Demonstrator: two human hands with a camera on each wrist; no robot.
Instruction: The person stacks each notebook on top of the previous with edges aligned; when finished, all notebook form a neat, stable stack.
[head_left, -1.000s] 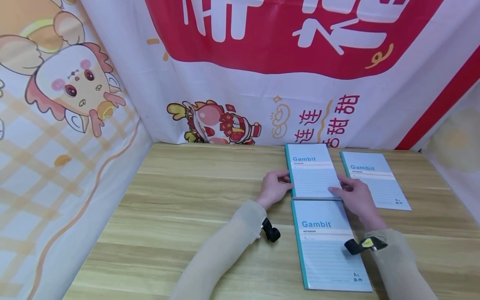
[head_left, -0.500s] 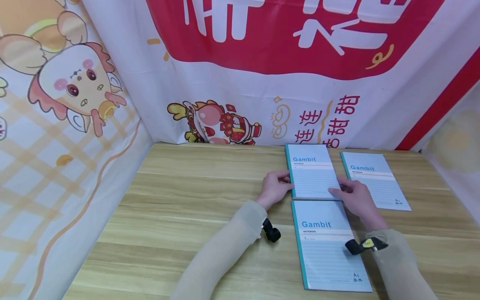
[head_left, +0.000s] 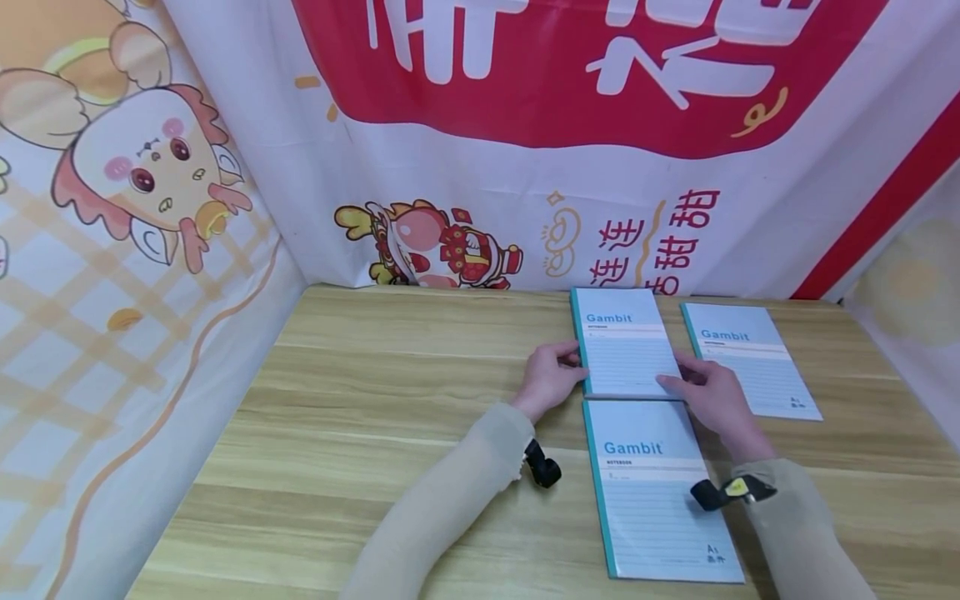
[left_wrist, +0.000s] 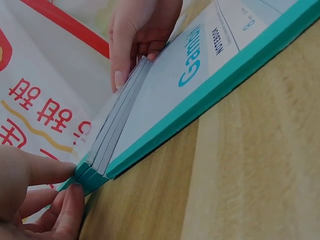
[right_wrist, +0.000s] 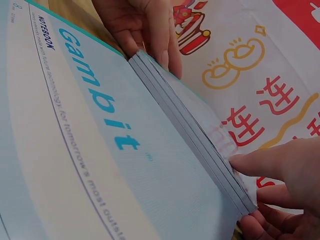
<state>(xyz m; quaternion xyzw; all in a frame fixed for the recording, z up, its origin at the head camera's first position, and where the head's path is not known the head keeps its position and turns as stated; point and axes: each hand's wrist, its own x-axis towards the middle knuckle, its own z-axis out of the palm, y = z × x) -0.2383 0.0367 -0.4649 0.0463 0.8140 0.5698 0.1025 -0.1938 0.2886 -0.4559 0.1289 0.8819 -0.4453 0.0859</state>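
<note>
At the back of the table lies a stack of pale blue "Gambit" notebooks (head_left: 626, 343) with teal spines. My left hand (head_left: 551, 377) grips its spine side, fingertips on the teal edge; the left wrist view shows this left hand (left_wrist: 42, 200) at the stack's near corner. On the opposite side my right hand (head_left: 708, 392) holds the page edge, and the right wrist view shows the right hand's thumb (right_wrist: 255, 162) on the top cover with other fingers lower at the edge. Directly in front of the stack lies another notebook (head_left: 656, 500), its top edge close against it.
To the right of the stack, a further matching notebook (head_left: 753, 358) lies flat, partly behind my right hand. The wooden table (head_left: 360, 433) ends at a printed cloth backdrop (head_left: 450, 167). Another patterned cloth (head_left: 135, 333) hangs along the left side.
Hardly anything differs: both hands stay on the stack's sides, and the notebooks keep their places.
</note>
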